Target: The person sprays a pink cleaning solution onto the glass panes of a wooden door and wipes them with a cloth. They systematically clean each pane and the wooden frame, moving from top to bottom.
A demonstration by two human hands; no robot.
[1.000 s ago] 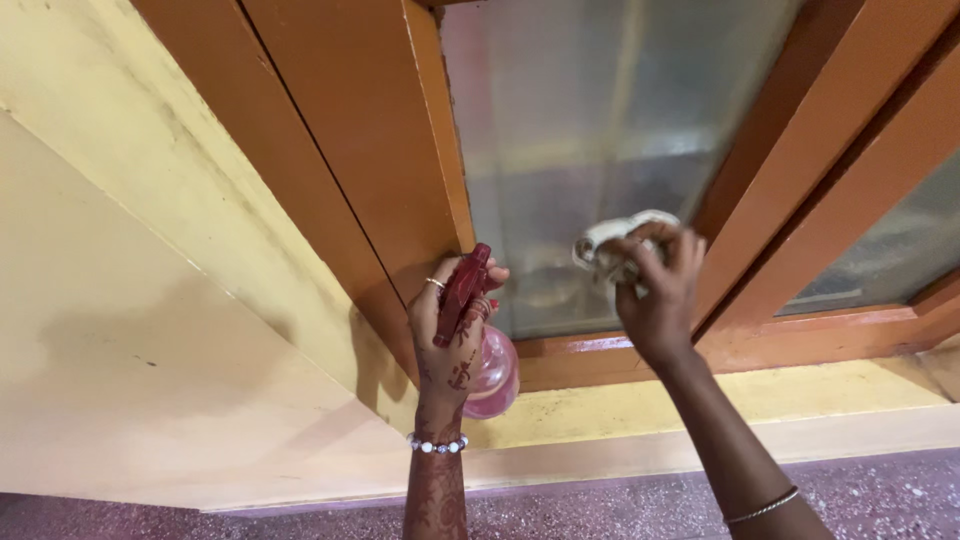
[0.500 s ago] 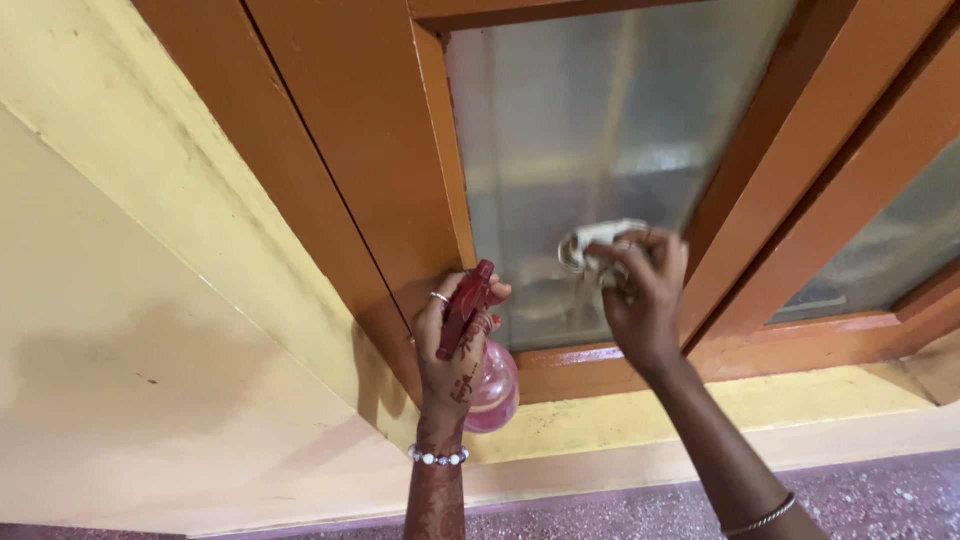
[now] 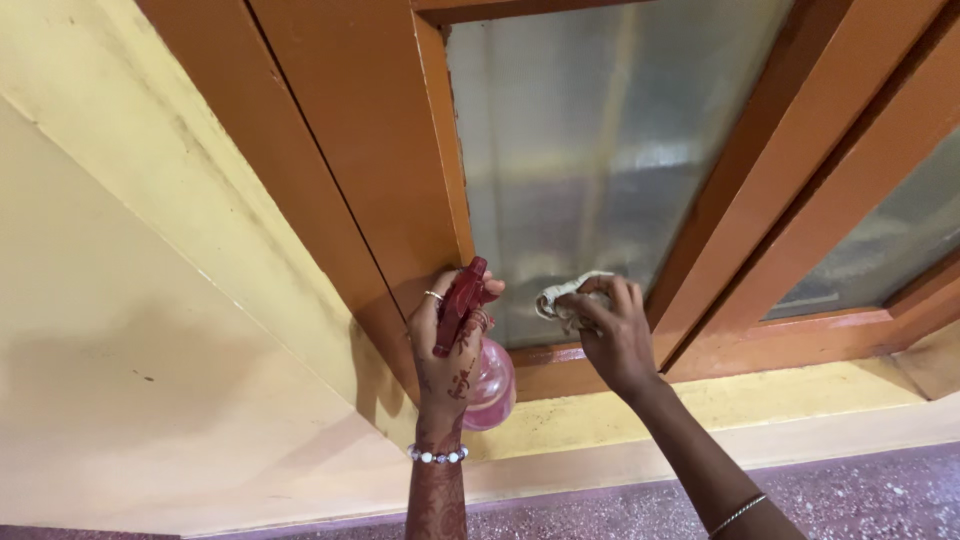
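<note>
The cloth is bunched tight in my right hand, pressed on the frosted glass near its bottom edge; I should rub slowly into that corner. My left hand grips a pink spray bottle with no label showing, against the orange frame.

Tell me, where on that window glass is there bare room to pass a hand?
The upper frosted glass pane, between the orange frame sides, is bare. The bottom is crowded: the right hand presses a cloth there, and the left hand holds a pink spray bottle.
</note>
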